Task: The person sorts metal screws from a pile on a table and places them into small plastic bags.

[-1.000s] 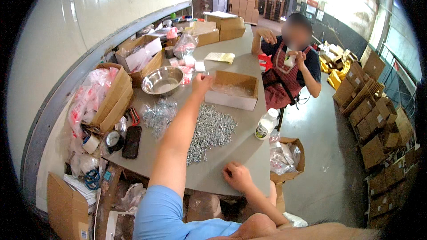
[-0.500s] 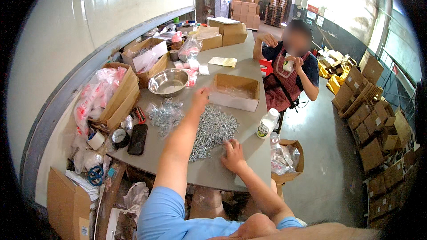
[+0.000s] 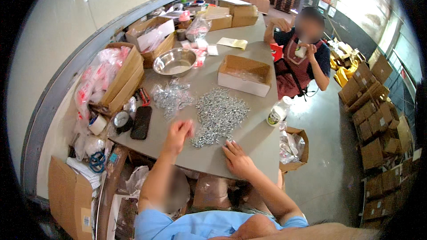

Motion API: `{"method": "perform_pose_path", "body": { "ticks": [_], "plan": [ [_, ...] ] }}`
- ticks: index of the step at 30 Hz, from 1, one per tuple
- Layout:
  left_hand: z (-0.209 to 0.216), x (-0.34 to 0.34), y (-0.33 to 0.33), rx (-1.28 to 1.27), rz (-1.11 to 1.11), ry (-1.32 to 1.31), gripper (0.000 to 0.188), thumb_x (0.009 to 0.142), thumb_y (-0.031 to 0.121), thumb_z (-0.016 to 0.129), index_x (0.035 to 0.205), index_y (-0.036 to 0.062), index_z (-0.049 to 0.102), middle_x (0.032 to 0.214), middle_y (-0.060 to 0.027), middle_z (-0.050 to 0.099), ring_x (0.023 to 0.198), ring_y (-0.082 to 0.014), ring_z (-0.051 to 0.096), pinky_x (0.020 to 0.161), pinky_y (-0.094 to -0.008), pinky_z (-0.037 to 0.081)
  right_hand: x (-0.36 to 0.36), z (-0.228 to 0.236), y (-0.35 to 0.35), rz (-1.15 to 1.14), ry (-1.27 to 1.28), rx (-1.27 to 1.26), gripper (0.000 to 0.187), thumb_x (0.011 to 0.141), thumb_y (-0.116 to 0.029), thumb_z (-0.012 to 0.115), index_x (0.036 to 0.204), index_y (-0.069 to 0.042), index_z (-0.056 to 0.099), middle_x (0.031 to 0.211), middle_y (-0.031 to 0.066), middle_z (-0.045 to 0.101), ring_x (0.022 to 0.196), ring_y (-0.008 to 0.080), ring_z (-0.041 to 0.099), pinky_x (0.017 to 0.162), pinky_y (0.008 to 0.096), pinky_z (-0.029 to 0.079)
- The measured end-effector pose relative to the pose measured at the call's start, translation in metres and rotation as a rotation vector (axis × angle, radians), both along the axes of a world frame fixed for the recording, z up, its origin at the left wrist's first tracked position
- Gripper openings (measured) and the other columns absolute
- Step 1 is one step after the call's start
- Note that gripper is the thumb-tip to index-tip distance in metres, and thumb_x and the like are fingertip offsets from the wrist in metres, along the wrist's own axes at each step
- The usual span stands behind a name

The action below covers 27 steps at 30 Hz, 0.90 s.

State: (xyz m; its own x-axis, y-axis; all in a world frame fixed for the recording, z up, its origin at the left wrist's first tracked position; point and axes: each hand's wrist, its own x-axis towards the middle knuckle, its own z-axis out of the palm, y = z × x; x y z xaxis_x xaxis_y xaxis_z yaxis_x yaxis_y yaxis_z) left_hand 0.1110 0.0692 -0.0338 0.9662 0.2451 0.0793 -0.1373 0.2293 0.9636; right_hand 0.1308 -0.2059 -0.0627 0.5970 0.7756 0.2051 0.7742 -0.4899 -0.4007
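Observation:
A broad pile of small silver screw-like metal pieces lies on the grey table in front of me. At its near left edge is my left hand, fingers curled together and slightly blurred. Whatever may be between those fingertips I cannot make out. My right hand rests on the table at the near edge of the pile, fingers stretched forward, with the fingertips touching the closest pieces. Left of the pile lie clear plastic bags with similar metal pieces inside. Beyond the pile stands an open white-sided cardboard box with clear plastic in it.
A steel bowl sits behind the bags. A black phone and tape rolls lie at left, beside a carton of plastic bags. A white bottle stands near the right edge. A co-worker sits beyond it, hands raised.
My left hand has drawn back from beside the white-sided box to the near left edge of the pile. The right hand stays by the pile's near edge, fingers now straighter. My view has shifted slightly.

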Motion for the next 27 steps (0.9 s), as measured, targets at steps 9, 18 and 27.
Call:
{"method": "perform_pose_path", "body": {
  "ticks": [9,18,27],
  "plan": [
    [-0.140,-0.220,-0.007,0.033,0.076,0.214,0.030,0.097,0.020,0.043,0.121,0.0051,0.052,0.106,-0.0050,0.060,0.093,-0.0154,0.056,0.076,-0.0280,0.050,-0.026,0.011,0.008,-0.334,-0.091,0.081,0.060,0.075,-0.022,0.067,0.126,0.001,0.047,0.126,0.0199,0.045,0.113,0.0396,0.043,0.098,0.0456,0.036],
    [-0.150,-0.205,-0.083,0.555,-0.502,0.791,0.042,0.082,0.040,0.067,0.090,-0.0005,0.063,0.084,-0.0060,0.063,0.077,-0.0156,0.057,0.070,-0.0324,0.047,-0.032,0.012,0.017,-0.142,0.270,0.224,0.044,0.074,-0.012,0.066,0.117,-0.008,0.059,0.116,0.0167,0.052,0.109,0.0351,0.048,0.094,0.0408,0.041],
    [-0.069,-0.176,-0.120,0.454,-0.235,0.385,0.037,0.079,0.030,0.073,0.095,-0.0012,0.062,0.086,-0.0084,0.064,0.081,-0.0161,0.058,0.072,-0.0327,0.047,-0.036,0.024,-0.002,-0.325,0.323,0.213,0.041,0.071,-0.010,0.067,0.112,-0.006,0.061,0.111,0.0165,0.056,0.104,0.0341,0.054,0.089,0.0387,0.045]
  ]
}}
